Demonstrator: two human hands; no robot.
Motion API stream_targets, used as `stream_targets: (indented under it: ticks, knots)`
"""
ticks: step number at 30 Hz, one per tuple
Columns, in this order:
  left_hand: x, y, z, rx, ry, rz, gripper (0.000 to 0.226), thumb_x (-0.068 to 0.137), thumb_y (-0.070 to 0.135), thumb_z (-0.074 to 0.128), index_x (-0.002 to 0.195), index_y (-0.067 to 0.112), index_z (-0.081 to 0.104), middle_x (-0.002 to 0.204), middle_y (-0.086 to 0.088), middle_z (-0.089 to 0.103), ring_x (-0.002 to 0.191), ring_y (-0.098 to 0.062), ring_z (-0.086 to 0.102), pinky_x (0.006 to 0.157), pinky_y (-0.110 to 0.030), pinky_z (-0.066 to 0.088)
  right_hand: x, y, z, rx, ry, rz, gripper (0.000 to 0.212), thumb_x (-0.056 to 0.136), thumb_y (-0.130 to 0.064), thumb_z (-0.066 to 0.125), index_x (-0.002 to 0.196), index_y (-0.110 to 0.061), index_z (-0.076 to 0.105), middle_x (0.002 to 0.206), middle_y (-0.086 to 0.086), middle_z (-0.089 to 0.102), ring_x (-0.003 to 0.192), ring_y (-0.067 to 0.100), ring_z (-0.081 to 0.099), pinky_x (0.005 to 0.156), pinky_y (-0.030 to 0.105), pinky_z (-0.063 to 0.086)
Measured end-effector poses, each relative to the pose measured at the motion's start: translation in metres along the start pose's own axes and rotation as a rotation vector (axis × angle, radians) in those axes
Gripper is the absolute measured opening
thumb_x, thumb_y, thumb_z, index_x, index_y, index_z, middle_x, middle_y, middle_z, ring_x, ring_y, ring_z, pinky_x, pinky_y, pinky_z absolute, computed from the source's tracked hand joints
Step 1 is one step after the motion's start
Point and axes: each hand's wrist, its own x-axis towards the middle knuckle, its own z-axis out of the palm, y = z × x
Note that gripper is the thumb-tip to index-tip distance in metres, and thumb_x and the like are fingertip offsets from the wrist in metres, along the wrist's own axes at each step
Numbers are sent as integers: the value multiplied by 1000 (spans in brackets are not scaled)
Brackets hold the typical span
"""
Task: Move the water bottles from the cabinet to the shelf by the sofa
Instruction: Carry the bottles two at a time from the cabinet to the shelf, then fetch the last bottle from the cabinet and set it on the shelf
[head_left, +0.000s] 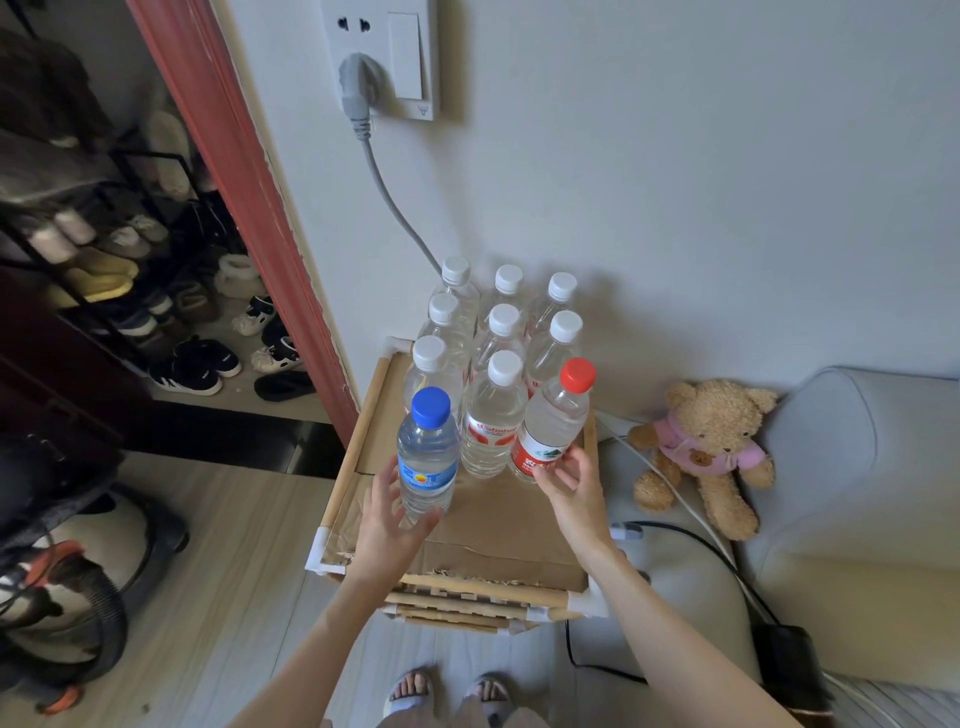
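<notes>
A teddy bear sits on the sofa right of the shelf; a shoe rack stands left, past the doorframe. Cables run between shelf and sofa. On the shelf stand eight white-capped bottles, full. In front, the left hand loosely cups the blue-capped bottle; the right hand, fingers curled, touches the red-capped bottle.

A teddy bear in a pink top sits against the wall on the grey sofa. A grey plug occupies the wall socket, its cable hanging down. Left, a shoe rack holds shoes; a vacuum cleaner stands nearer.
</notes>
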Motion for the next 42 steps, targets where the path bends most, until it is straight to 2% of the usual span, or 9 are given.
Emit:
stream_targets:
  ticks: [4, 7, 11, 15, 20, 25, 30, 34, 42]
  knots:
    - [-13, -2, 3, 81, 61, -34, 85, 67, 42, 74, 134, 40, 21, 142, -1, 32, 131, -17, 33, 107, -48, 33, 0, 3, -8, -40, -57, -12, 58, 82, -22, 66, 132, -21, 37, 140, 3, 42, 122, 15, 46, 99, 29, 36]
    - [-34, -1, 9, 129, 144, -45, 89, 66, 44, 70, 137, 37, 16, 145, 1, 25, 133, -19, 26, 107, -50, 31, 0, 4, -15, -77, -113, -43, 60, 82, -20, 66, 134, -19, 35, 141, 3, 41, 117, 13, 48, 99, 29, 37]
    - [-66, -1, 14, 275, 222, 22, 82, 77, 22, 70, 140, 27, 18, 139, -5, 27, 112, -10, 37, 85, -21, 47, -1, 8, -23, -92, -190, -34, 70, 82, -22, 66, 139, -20, 26, 146, 4, 35, 121, 15, 47, 98, 31, 37]
    - [-107, -9, 8, 414, 252, 52, 75, 80, 24, 66, 139, 24, 21, 145, -7, 24, 131, -21, 28, 104, -32, 32, -15, 10, -22, -164, -260, -8, 77, 83, -26, 65, 143, -18, 18, 150, 6, 27, 127, 21, 43, 95, 31, 35]
    - [-183, -33, -14, 601, 345, -67, 72, 83, 37, 58, 141, 26, 17, 151, -8, 17, 139, -25, 15, 111, -41, 22, -60, 11, 2, -412, -401, -87, 74, 83, -41, 60, 142, -17, 21, 150, 6, 27, 132, 22, 37, 107, 40, 33]
    - [-302, -67, -56, 718, 535, -242, 75, 80, 64, 40, 142, 32, 13, 153, -4, 13, 141, -25, 6, 113, -43, 15, -162, 18, 55, -618, -823, -625, 72, 82, -32, 64, 141, -18, 25, 146, 4, 31, 136, 18, 27, 110, 28, 22]
    - [-478, -97, -97, 798, 801, -444, 75, 76, 68, 22, 141, 29, 21, 150, -7, 23, 140, -27, 12, 112, -41, 11, -285, 41, 121, -982, -1081, -1116, 78, 85, -51, 51, 145, -25, 7, 156, 0, 6, 143, 18, 6, 116, 38, 0]
    - [-639, -125, -94, 743, 958, -674, 80, 77, 74, 10, 139, 27, 28, 148, -9, 29, 138, -31, 19, 110, -45, 16, -411, 76, 160, -1012, -1273, -1321, 79, 85, -53, 50, 145, -25, 8, 156, 2, 5, 144, 20, 2, 114, 39, -6]
    - [-886, -164, -29, 498, 1301, -1130, 82, 78, 74, 8, 133, 22, 40, 138, -14, 44, 130, -37, 35, 102, -54, 30, -683, 152, 206, -846, -1722, -1708, 75, 81, -50, 57, 142, -24, 24, 153, 6, 22, 142, 24, 15, 115, 47, 6]
